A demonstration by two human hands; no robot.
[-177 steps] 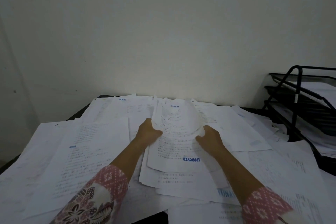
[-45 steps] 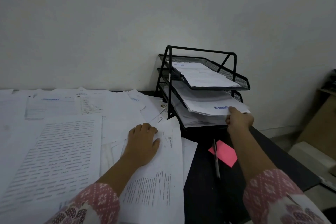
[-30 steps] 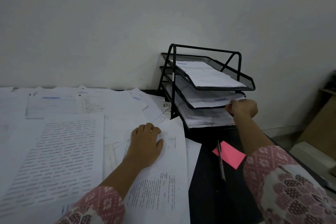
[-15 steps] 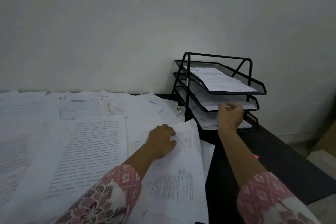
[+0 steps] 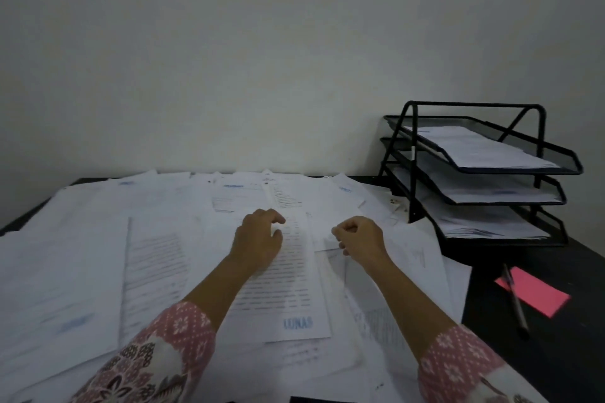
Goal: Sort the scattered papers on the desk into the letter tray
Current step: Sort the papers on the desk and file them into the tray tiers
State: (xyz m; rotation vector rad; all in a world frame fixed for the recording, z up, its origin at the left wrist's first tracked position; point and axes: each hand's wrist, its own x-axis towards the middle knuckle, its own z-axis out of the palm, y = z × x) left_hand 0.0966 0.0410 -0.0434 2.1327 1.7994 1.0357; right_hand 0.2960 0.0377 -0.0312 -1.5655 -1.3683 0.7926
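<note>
the scattered papers point(image 5: 82, 271) are spread in overlapping layers across the left and middle of the dark desk point(image 5: 556, 353), too many and too blurred to be counted. one printed sheet point(image 5: 288, 298) lies on top at the centre, its long axis running from the near edge away toward the wall point(image 5: 262, 59), tilted slightly. a blue stamp point(image 5: 298, 323) reading "lunas" is seen at its near end, upright to the wearer. rows of dark text cover the white page. the left hand point(image 5: 258, 239) is laid on the far half of this sheet, fingers loosely bent and apart, with nothing gripped. the right hand point(image 5: 360, 239) is held just to the right of it above the papers, fingers curled inward. whether a sheet's edge is pinched there cannot be told. one black mesh letter tray point(image 5: 412, 173) stands at the far right of the desk, with three tiers stacked and their long axes slanting toward the right. white sheets are seen in each of the three. one pen point(image 5: 515, 301) lies across one pink note point(image 5: 537, 294) on the bare desk in front of the tray. two patterned pink sleeves point(image 5: 170, 353) are seen at the bottom.
</note>
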